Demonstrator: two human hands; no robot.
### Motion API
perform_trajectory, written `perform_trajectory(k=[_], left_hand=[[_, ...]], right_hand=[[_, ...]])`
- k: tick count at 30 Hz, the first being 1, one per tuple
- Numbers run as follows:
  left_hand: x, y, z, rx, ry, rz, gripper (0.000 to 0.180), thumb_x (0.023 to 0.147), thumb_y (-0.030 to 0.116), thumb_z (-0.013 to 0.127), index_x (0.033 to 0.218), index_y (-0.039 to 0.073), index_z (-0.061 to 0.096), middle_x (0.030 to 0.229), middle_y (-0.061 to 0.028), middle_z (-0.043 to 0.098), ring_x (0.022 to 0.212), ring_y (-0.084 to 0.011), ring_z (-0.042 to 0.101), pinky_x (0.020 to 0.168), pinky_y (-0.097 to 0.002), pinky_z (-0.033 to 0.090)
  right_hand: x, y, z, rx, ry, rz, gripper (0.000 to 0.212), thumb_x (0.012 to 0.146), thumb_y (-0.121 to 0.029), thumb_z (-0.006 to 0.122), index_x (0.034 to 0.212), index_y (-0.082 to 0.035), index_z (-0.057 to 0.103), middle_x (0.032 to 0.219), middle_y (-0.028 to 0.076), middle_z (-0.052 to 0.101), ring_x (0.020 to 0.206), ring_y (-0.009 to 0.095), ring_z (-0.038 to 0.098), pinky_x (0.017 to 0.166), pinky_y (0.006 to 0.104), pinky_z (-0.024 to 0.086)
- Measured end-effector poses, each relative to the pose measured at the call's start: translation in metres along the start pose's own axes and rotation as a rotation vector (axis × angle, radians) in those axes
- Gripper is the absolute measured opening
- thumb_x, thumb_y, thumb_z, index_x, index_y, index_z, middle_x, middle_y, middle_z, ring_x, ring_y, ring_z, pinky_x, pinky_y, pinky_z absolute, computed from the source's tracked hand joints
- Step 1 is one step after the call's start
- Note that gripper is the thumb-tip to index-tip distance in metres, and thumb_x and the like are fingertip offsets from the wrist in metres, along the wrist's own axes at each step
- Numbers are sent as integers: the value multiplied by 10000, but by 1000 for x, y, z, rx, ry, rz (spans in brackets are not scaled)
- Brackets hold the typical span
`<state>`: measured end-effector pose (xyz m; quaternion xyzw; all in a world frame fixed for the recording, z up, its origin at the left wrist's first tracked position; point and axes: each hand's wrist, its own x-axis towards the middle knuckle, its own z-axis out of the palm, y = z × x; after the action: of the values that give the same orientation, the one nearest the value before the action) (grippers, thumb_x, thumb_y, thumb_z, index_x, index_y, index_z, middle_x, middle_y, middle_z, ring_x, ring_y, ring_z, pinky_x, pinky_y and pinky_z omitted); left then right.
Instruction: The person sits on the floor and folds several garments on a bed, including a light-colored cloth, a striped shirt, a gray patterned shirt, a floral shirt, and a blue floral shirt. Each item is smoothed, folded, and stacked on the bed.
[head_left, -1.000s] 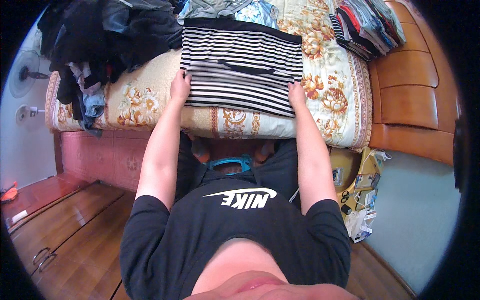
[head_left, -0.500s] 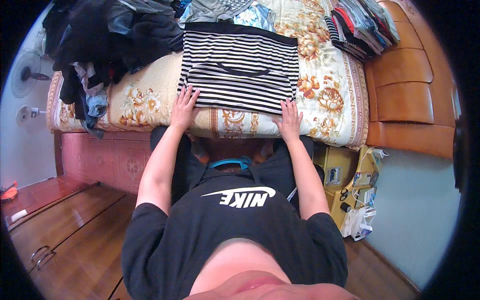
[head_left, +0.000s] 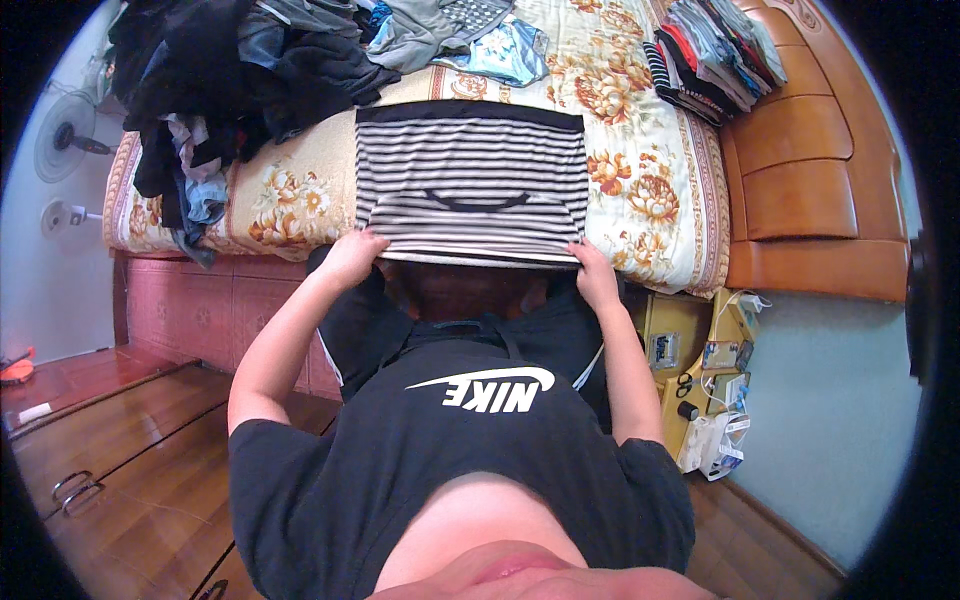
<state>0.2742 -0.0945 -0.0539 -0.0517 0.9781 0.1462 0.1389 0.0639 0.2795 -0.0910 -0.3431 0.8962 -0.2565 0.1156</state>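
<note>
A black-and-white striped shirt lies folded into a broad rectangle on the bed, its dark hem band at the far side and the black neckline curving across the nearer half. My left hand pinches its near left corner, fingers closed on the cloth. At the near right corner my right hand grips the fabric the same way. Between both hands the near edge is drawn straight and reaches over the bed's front edge, close to my knees.
A heap of dark clothes covers the bed's far left, with grey and blue garments beside it. A stack of folded clothes sits at the far right by the brown headboard. A yellow bedside shelf holds small items.
My hands, earlier lying flat with spread fingers on the shirt, have closed on its near corners. The shirt has been pulled toward me, away from the garments behind it.
</note>
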Motion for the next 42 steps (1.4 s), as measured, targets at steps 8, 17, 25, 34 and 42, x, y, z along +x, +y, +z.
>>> perform_trajectory(k=[8,17,25,34,42], left_hand=[[52,-73,-20,-1070,196,-250,202,770,57,572,970,51,596,842,-23,619,747,-133,560,684,-270,452],[180,-135,3,-787,648,-444,287,868,246,496,975,-13,555,877,-146,635,798,-238,598,720,-329,439],[192,-128,-5,-580,622,-644,339,826,333,544,987,35,566,819,-144,631,789,-253,606,713,-357,453],[142,-89,43,-613,750,-881,509,782,435,591,909,-58,567,881,-263,595,863,-367,586,776,-396,444],[78,-101,42,-628,613,-674,435,779,404,588,890,-15,625,843,-198,637,816,-314,615,721,-382,462]], right_hand=[[68,21,-2,736,232,270,222,832,-175,568,935,21,592,812,23,598,721,84,512,681,226,415],[268,77,19,288,112,359,422,858,-393,497,897,5,630,762,112,644,714,183,586,694,303,442],[272,83,33,174,237,347,500,835,-476,489,894,6,608,799,189,626,764,296,603,709,358,449],[174,46,46,125,417,527,406,830,-355,543,991,18,532,880,223,605,830,375,580,750,416,439],[129,69,30,98,262,412,384,793,-357,587,758,24,616,703,195,614,703,321,607,668,382,458]])
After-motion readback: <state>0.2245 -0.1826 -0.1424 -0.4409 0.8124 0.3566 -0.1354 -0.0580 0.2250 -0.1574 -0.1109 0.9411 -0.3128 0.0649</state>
